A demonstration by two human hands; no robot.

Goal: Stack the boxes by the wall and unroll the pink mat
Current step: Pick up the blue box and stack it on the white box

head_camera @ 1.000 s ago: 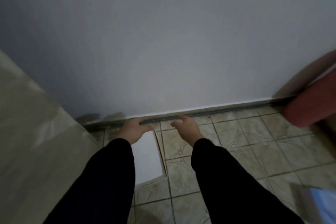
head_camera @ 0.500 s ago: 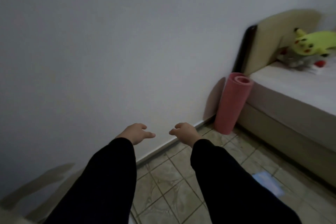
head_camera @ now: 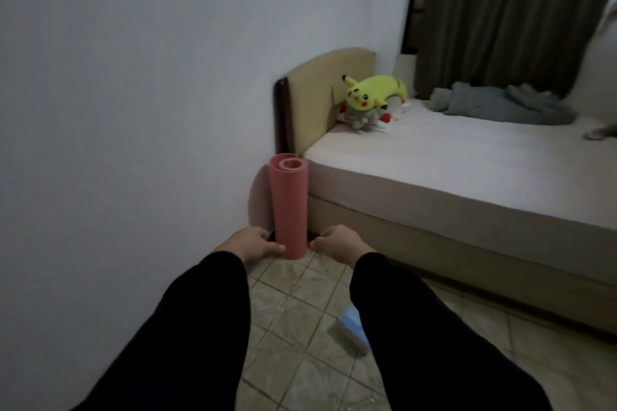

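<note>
Hands are reaching forward toward the pink mat (head_camera: 289,210), which is standing upright on the tiled floor (head_camera: 300,327), rolled up, in the corner between the white wall (head_camera: 133,93) and the bed (head_camera: 450,170). The left hand (head_camera: 249,244) is appearing just beside the base of the roll on its left side, and the right hand (head_camera: 339,240) is just beside it on the right. Both hands are loosely curled and holding nothing; I cannot tell if they are already touching the roll or are only in front of it.

Judging from this, the step in hand is the taking of the mat, so the boxes part is probably not the concern now. No stacked boxes are showing in this view; only a small blue and white thing (head_camera: 350,327) is lying on the floor between the sleeves, and I cannot tell what it is.

The next move is calling for a closing of both hands around the roll, then carrying it to the open floor and laying it flat for unrolling.
</note>
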